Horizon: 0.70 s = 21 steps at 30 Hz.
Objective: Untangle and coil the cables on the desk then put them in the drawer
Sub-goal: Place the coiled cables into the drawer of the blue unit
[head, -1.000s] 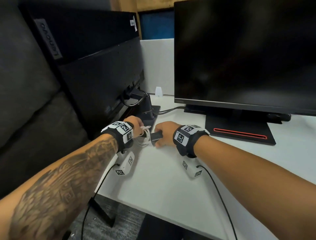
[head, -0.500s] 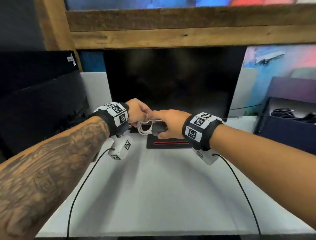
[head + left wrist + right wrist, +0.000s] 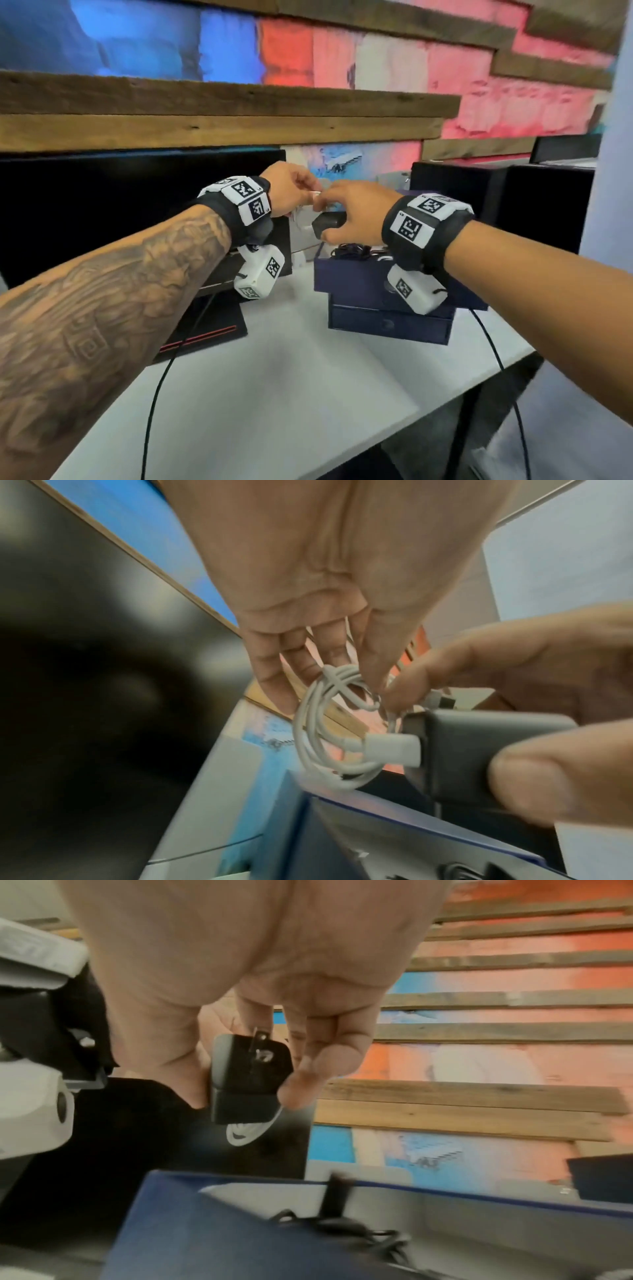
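The coiled white cable (image 3: 329, 723) is pinched by the left hand (image 3: 291, 192); its black charger (image 3: 329, 222) is gripped by the right hand (image 3: 352, 212), both held just above the open blue drawer (image 3: 346, 277), where dark cables (image 3: 352, 248) are seen.

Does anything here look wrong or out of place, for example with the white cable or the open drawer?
Nothing stands out. The white cable is neatly coiled, plugged into the black charger, carried by both hands above the open blue drawer, which already holds a black cable.

White coiled cable (image 3: 322, 731), black charger (image 3: 246, 1080), navy drawer (image 3: 359, 281) (black cables (image 3: 342, 1229) inside, seemingly).
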Tool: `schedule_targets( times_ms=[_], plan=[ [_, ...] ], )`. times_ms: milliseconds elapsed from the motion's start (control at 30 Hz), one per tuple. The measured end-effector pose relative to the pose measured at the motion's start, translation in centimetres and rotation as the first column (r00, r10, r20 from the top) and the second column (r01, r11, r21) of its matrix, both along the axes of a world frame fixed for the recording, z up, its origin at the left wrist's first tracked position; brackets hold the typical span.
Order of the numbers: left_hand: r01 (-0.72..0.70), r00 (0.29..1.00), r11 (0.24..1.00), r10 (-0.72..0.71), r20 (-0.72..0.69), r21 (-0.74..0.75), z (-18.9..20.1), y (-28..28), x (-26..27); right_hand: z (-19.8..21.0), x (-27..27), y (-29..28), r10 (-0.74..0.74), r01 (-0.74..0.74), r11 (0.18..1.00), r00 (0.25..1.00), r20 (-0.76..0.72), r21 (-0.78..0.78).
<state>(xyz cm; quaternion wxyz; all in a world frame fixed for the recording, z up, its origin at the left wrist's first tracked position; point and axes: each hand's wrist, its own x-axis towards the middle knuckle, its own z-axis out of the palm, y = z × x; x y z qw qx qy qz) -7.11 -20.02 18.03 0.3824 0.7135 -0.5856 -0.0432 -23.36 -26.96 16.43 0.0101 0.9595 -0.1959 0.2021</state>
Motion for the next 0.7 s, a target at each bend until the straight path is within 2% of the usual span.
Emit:
schedule_targets(
  times_ms=[233, 267, 333, 433, 500, 533, 633, 700],
  plan=[
    [0.103, 0.991, 0.992, -0.095, 0.092, -0.078, 0.9, -7.3, -7.3, 1.6, -7.2, -4.5, -0.32, 0.32, 0.946, 0.947, -0.014, 0.039],
    [0.107, 0.987, 0.993, -0.1, 0.124, -0.044, 1.1, -8.2, -8.0, 1.8, -8.1, -5.1, -0.369, 0.369, 0.928, 0.929, -0.023, 0.058],
    [0.105, 0.968, 0.986, -0.131, 0.212, 0.13, 1.0, -9.4, -9.3, 1.9, -9.6, -6.0, -0.451, 0.454, 0.882, 0.891, -0.052, 0.128],
    [0.076, 0.902, 0.904, -0.242, 0.357, 0.422, 0.1, -10.5, -11.0, 1.2, -10.8, -7.4, -0.522, 0.541, 0.792, 0.84, -0.146, 0.283],
    [0.07, 0.866, 0.877, -0.291, 0.407, 0.476, -0.6, -10.8, -11.5, 0.7, -11.0, -7.9, -0.529, 0.568, 0.731, 0.822, -0.212, 0.379],
    [0.088, 0.864, 0.876, -0.304, 0.401, 0.474, -0.9, -11.2, -11.6, 0.5, -11.1, -8.1, -0.53, 0.577, 0.709, 0.816, -0.233, 0.407],
    [0.156, 0.922, 0.876, -0.295, 0.252, 0.456, -1.2, -11.7, -11.7, 0.5, -10.9, -8.2, -0.538, 0.582, 0.683, 0.809, -0.235, 0.442],
    [0.169, 0.923, 0.866, -0.306, 0.232, 0.47, -1.2, -11.9, -11.7, 0.8, -10.5, -8.0, -0.548, 0.586, 0.683, 0.806, -0.225, 0.436]
  ],
)
